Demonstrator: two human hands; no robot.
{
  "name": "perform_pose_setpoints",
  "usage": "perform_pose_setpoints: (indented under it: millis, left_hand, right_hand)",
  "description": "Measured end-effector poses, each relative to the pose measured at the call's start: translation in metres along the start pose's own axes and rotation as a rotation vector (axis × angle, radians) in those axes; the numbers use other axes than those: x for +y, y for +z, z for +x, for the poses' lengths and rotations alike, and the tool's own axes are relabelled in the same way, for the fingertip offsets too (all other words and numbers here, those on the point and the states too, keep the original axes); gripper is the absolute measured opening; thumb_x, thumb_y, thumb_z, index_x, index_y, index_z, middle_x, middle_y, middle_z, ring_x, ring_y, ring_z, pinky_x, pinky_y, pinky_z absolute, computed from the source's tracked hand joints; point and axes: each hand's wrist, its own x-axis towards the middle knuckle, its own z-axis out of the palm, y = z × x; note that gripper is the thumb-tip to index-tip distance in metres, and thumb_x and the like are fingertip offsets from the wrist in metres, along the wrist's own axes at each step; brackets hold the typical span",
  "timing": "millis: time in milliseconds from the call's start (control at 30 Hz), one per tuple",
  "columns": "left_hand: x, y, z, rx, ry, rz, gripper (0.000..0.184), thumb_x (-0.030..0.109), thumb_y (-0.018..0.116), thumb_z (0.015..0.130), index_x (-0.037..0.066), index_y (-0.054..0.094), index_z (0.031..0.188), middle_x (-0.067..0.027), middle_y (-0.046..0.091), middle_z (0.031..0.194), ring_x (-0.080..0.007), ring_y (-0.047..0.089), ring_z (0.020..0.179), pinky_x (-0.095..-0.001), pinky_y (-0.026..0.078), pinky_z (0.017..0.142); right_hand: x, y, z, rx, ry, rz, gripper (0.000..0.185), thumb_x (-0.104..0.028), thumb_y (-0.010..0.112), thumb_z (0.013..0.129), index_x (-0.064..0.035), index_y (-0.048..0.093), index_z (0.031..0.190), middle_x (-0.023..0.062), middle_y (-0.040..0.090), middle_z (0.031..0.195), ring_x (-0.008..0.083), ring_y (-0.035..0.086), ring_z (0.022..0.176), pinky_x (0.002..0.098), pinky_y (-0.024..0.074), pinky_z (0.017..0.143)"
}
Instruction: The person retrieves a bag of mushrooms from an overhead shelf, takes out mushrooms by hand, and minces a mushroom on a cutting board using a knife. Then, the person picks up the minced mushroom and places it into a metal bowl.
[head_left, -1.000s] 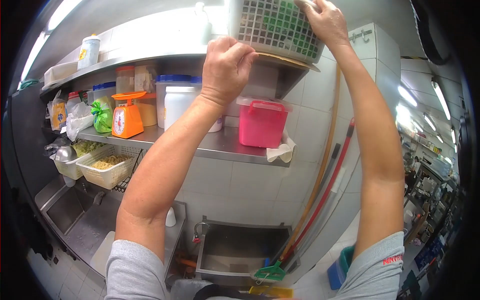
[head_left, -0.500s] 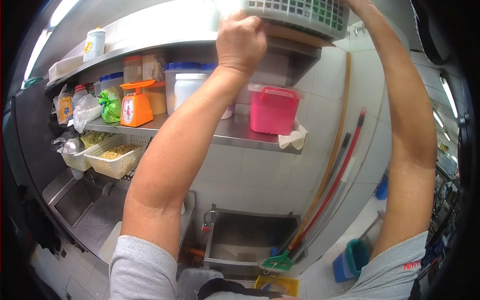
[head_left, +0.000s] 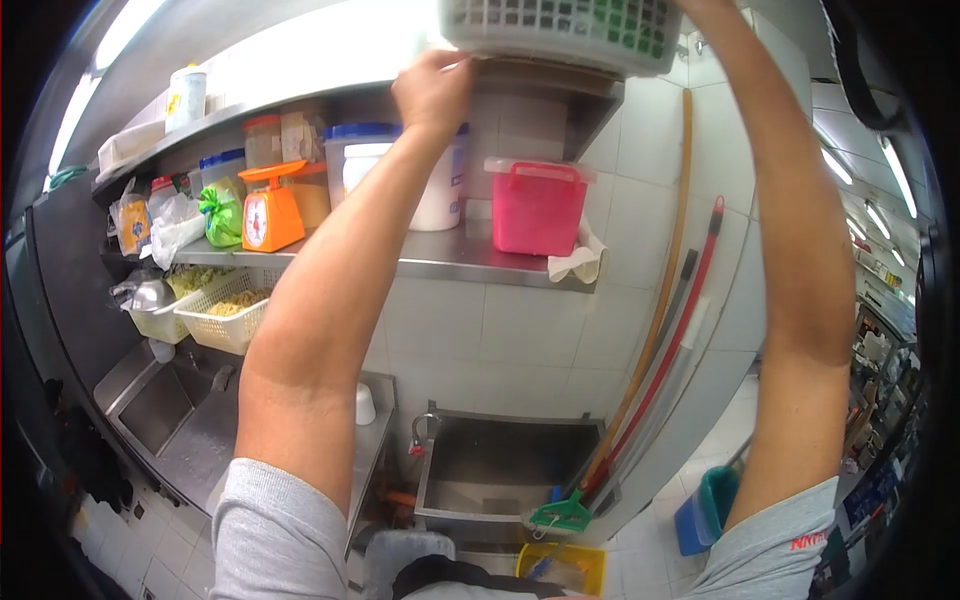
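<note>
A white plastic basket [head_left: 560, 35] with green content showing through its grid is at the top of the view, over the right end of the upper shelf. My left hand [head_left: 434, 92] is closed at the basket's lower left corner, its fingertips at a thin edge under the basket. What they pinch I cannot make out. My right hand [head_left: 706, 8] is raised at the basket's right side. The frame's top edge cuts it off, so its fingers are hidden. Whether the basket rests on the shelf or is held up cannot be seen.
The lower steel shelf [head_left: 450, 262] holds an orange scale [head_left: 271, 215], tubs and a pink lidded box [head_left: 538, 210]. Below are a sink [head_left: 510, 465] and baskets of food [head_left: 228, 312]. Long-handled tools [head_left: 672, 250] lean on the right wall near a blue bin [head_left: 690, 525].
The basket has shifted left in the view. My left hand has moved left and down, from the basket's side to its lower corner. The camera view has shifted slightly too.
</note>
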Motion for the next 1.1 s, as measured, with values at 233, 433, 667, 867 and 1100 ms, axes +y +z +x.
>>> perform_pose_setpoints:
  millis: [233,433,667,867,1100]
  left_hand:
    - [0.099,-0.069,0.03,0.421,0.567,-0.246,0.015,0.015,0.073,0.093,0.005,0.072,0.104,-0.017,0.075,0.106,-0.0296,0.07,0.102,-0.0447,0.054,0.089]
    - [0.19,-0.071,0.08,-0.162,0.755,0.355,0.076,0.062,0.055,0.102,0.02,0.046,0.165,-0.0238,0.036,0.172,-0.0485,0.039,0.153,-0.0654,0.027,0.126]
    - [0.183,-0.071,0.041,-0.06,0.817,0.464,0.052,0.054,0.051,0.105,0.021,0.08,0.131,-0.0199,0.073,0.137,-0.0438,0.063,0.131,-0.0521,0.049,0.112]
    - [0.181,-0.078,0.019,-0.053,0.724,0.544,0.05,0.055,0.051,0.105,0.022,0.084,0.122,-0.017,0.074,0.135,-0.0415,0.06,0.134,-0.0614,0.048,0.109]
    - [0.169,-0.071,0.021,0.023,0.747,0.599,0.05,0.056,0.051,0.105,0.022,0.086,0.116,-0.0155,0.074,0.132,-0.0393,0.062,0.132,-0.0603,0.048,0.107]
  right_hand:
    - [-0.011,-0.017,-0.057,0.121,-0.131,0.002,0.057,-0.053,0.074,0.099,0.0015,0.079,0.113,0.0271,0.08,0.106,0.0416,0.078,0.104,0.0504,0.0612,0.095]
    - [-0.012,-0.015,-0.079,0.256,-0.192,0.069,0.054,-0.049,0.074,0.1,0.0034,0.078,0.11,0.0274,0.079,0.11,0.0424,0.077,0.104,0.0496,0.0605,0.094]
    - [0.003,-0.021,-0.117,0.214,-0.27,0.102,0.053,-0.046,0.076,0.094,-0.0066,0.07,0.129,0.0202,0.075,0.121,0.0391,0.071,0.106,0.0497,0.0541,0.101]
    - [0.021,-0.034,-0.137,0.103,-0.182,0.566,0.044,-0.021,0.077,0.096,0.0001,0.058,0.129,0.0213,0.062,0.129,0.035,0.061,0.121,0.046,0.0523,0.102]
    - [0.053,-0.021,-0.089,0.165,0.134,0.634,0.037,-0.034,0.067,0.106,-0.0035,0.067,0.126,0.0202,0.068,0.127,0.0335,0.066,0.122,0.045,0.0521,0.106]
